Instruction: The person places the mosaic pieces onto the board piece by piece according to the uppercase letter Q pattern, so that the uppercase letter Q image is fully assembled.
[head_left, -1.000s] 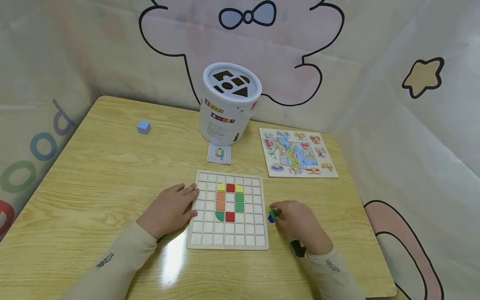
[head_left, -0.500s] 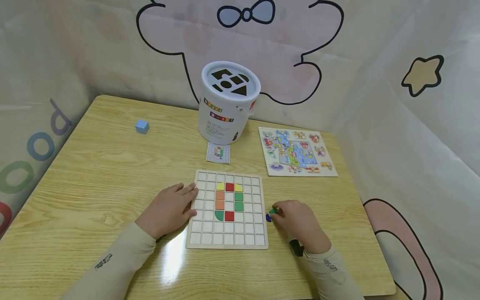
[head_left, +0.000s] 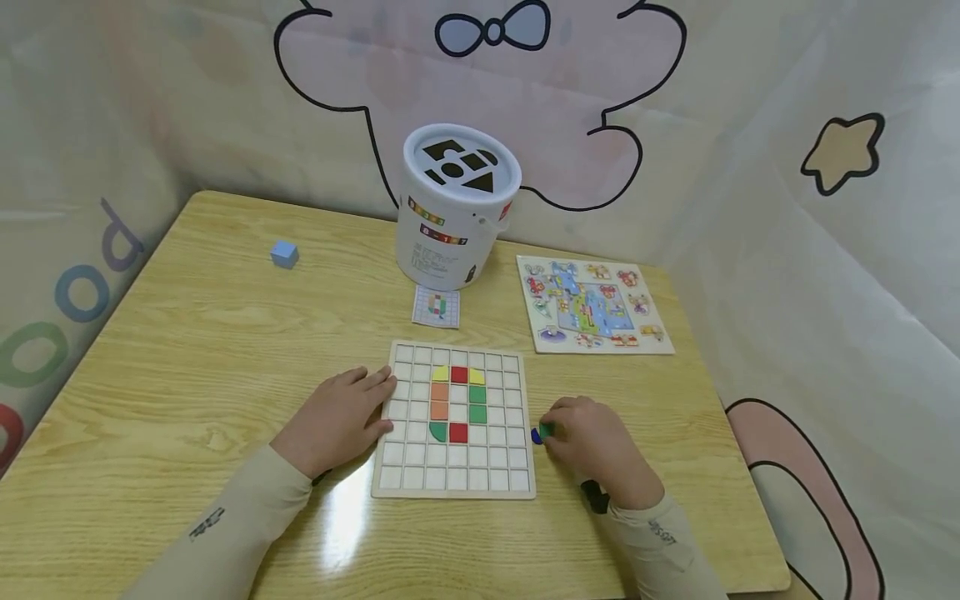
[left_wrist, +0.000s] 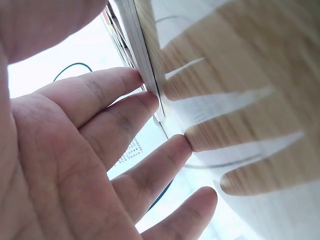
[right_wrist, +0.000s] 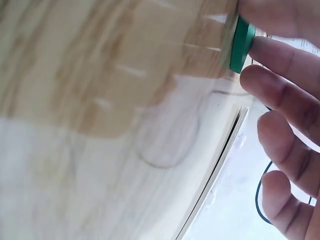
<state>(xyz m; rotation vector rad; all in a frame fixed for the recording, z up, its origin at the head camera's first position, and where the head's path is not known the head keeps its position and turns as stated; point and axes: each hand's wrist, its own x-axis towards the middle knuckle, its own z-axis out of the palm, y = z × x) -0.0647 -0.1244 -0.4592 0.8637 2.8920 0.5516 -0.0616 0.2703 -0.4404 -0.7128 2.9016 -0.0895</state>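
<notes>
A wooden grid board (head_left: 416, 477) lies in front of me, with red, yellow, orange and green tiles forming a ring in its cells. My left hand (head_left: 341, 419) lies at its left side, fingertips at the edge. In the left wrist view these fingers (left_wrist: 165, 155) are spread and fairly straight, two of them touching the board's side. Right of the board, my right hand (head_left: 596, 446) pinches a green tile (right_wrist: 241, 45) between thumb and index finger, low over the table; the hand partly hides it. Right beside it lies a dark blue piece (head_left: 536, 436), near the board's right edge.
A small pattern card (head_left: 436, 307) lies behind the board, in front of a white bucket (head_left: 438, 250) with shaped holes in its lid. A picture puzzle board (head_left: 540, 333) is at the back right. A light blue cube (head_left: 284, 254) sits at the back left.
The blue piece has come slightly left, nearer the board, and the green tile has turned a little in my right fingers. My left hand has stayed at the board's edge.
</notes>
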